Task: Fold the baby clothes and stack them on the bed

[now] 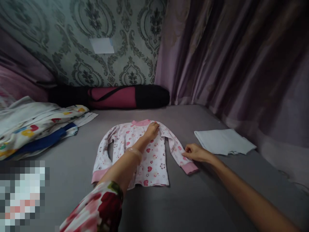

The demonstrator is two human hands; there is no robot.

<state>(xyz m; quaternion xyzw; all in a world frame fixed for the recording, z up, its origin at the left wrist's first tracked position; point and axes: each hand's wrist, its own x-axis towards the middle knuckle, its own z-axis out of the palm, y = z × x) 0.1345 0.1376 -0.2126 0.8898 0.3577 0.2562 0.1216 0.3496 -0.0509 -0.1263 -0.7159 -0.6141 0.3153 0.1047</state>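
A small long-sleeved shirt [149, 167] lies spread on a grey sheet [190, 199], in front of the person and between their arms. Its collar [141, 122] points away from them and its bottom hem lies nearest. The cloth is white with hearts and flowers; collar and cuffs are pink. One sleeve angles down on the left, the other on the right.

The left hand [152, 129] rests on the shoulder just beside the collar, its fingers bent down against the cloth; whether they pinch it or only press on it, I cannot tell. The right hand [195, 152] is at the outer edge of the right-hand sleeve [177, 146], a little above the cuff [190, 168], with thumb and forefinger drawn together and apparently grasping the fabric there.

The shirt looks light, soft and limp, probably a thin knit that stretches a little and creases easily, with little risk of breaking. The shoulder seam beside the collar and the sleeve close to its cuff look like good places to take hold, since the doubled cuff and collar should be firmer than the loose body.

A white cloth [224, 141] lies flat beyond the right hand, and a clothes pile [38, 119] sits well apart on the left.
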